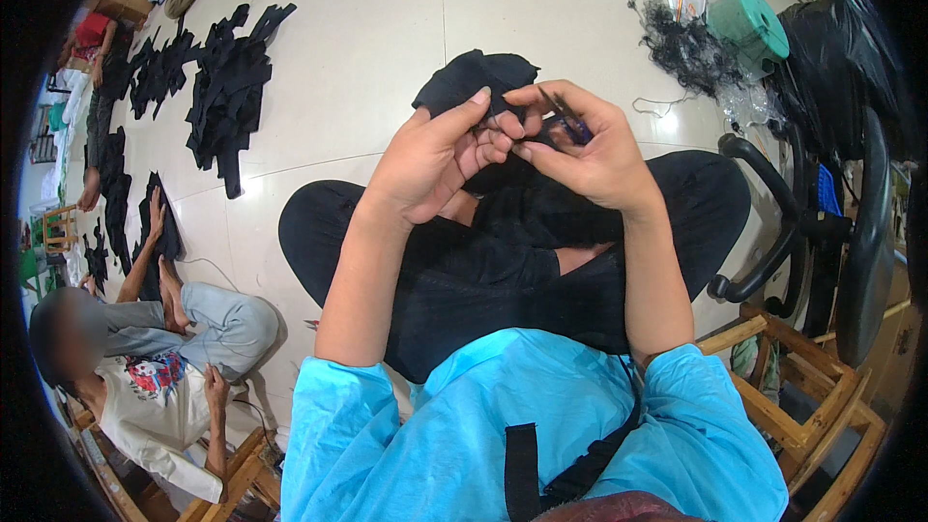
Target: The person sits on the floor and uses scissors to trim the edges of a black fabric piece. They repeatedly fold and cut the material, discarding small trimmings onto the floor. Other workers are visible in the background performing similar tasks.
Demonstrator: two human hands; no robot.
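Observation:
I sit cross-legged on the floor with both hands raised in front of me. My left hand (pixel 430 157) is closed on a piece of black cloth (pixel 472 77), its thumb lying on top. The cloth sticks out beyond the fingers, and its lower part merges with my dark trousers. My right hand (pixel 604 150) holds small dark thread snips (pixel 570 118) with a purplish handle, the blades pointing up and to the left. Its thumb and index finger reach to the left fingertips at the cloth's edge. Whether they also pinch a thread there is too small to tell.
Piles of black cloth pieces (pixel 227 87) lie on the tiled floor at far left. A co-worker (pixel 145 396) sits at left. To the right are a green thread cone (pixel 749 24), tangled black thread (pixel 681 48), a black chair (pixel 860 232) and a wooden stool frame (pixel 802 396).

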